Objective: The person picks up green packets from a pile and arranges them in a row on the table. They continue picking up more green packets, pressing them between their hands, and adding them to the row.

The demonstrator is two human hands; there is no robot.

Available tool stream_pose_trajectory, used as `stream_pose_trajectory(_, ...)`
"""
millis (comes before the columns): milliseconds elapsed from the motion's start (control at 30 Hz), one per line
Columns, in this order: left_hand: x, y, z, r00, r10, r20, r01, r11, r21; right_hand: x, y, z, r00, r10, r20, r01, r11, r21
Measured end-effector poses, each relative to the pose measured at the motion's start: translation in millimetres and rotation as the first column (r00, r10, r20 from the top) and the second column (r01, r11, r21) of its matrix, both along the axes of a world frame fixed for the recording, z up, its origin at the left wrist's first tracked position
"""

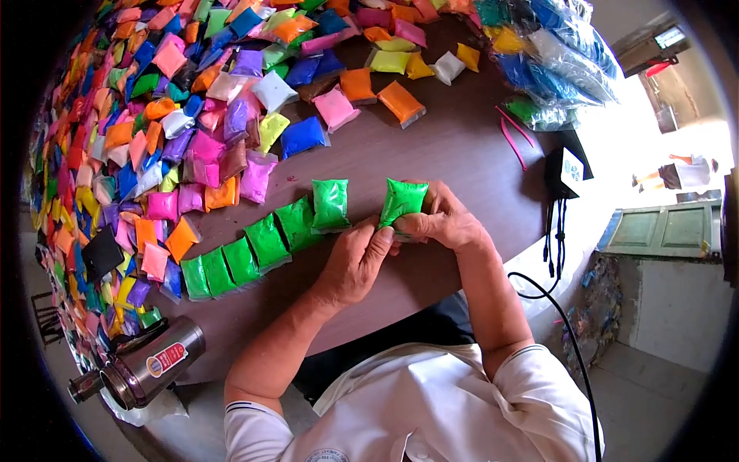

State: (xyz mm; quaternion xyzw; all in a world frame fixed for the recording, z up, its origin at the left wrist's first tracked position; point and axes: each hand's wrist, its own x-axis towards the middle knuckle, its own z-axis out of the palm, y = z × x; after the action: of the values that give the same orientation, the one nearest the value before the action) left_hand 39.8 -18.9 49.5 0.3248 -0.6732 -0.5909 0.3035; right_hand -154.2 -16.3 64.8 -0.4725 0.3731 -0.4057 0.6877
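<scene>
A small clear packet of bright green filling is held up between my hands, over the brown table. My right hand is closed on its right side, thumb across the front. At its lower left corner, my left hand pinches with thumb and fingers; the fingertips under the packet are partly hidden. Just left of my hands lies a loose green packet. Beyond it, several green packets form a slanting row on the table, side by side.
A big heap of multicoloured packets covers the left and far side. A steel flask lies at the table's left edge. Filled plastic bags, pink strips and a cabled box are right. A person is in the background.
</scene>
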Motion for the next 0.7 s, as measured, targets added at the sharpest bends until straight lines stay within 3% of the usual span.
stream_pose_trajectory(33,-0.4,0.2,-2.9,1.000,0.002,-0.029,-0.001,1.000,0.029,0.8,0.2,-2.7,1.000,0.000,0.001,0.000,1.000,-0.001)
stream_pose_trajectory(100,-0.2,-0.5,-2.1,0.998,0.004,-0.056,-0.001,0.998,0.055,3.7,0.1,-8.0,0.985,-0.172,0.003,0.172,0.985,-0.016)
stream_pose_trajectory(200,0.9,-0.8,3.5,0.999,-0.035,0.025,0.035,0.999,-0.007,2.5,-1.2,-13.8,0.975,-0.218,-0.052,0.217,0.976,-0.015)
stream_pose_trajectory(333,0.1,1.7,0.2,0.998,-0.030,0.047,0.033,0.997,-0.063,-2.1,-1.5,-17.4,0.976,-0.188,-0.109,0.184,0.982,-0.042)
stream_pose_trajectory(400,0.0,1.9,0.7,0.999,-0.023,0.034,0.025,0.998,-0.062,-3.2,-1.8,-17.5,0.984,-0.174,-0.033,0.174,0.985,0.012)
stream_pose_trajectory(533,0.4,0.2,4.1,0.999,-0.036,0.041,0.037,0.999,-0.024,7.0,-1.5,-4.2,0.981,-0.194,0.015,0.194,0.980,-0.047)
stream_pose_trajectory(600,0.1,0.6,2.6,0.997,-0.042,0.065,0.044,0.998,-0.043,1.0,-0.9,-6.9,0.990,-0.103,-0.097,0.101,0.994,-0.032)
stream_pose_trajectory(700,-1.1,2.1,-0.8,0.997,-0.023,0.069,0.034,0.987,-0.154,0.9,1.1,-12.2,0.984,-0.148,-0.103,0.140,0.987,-0.079)
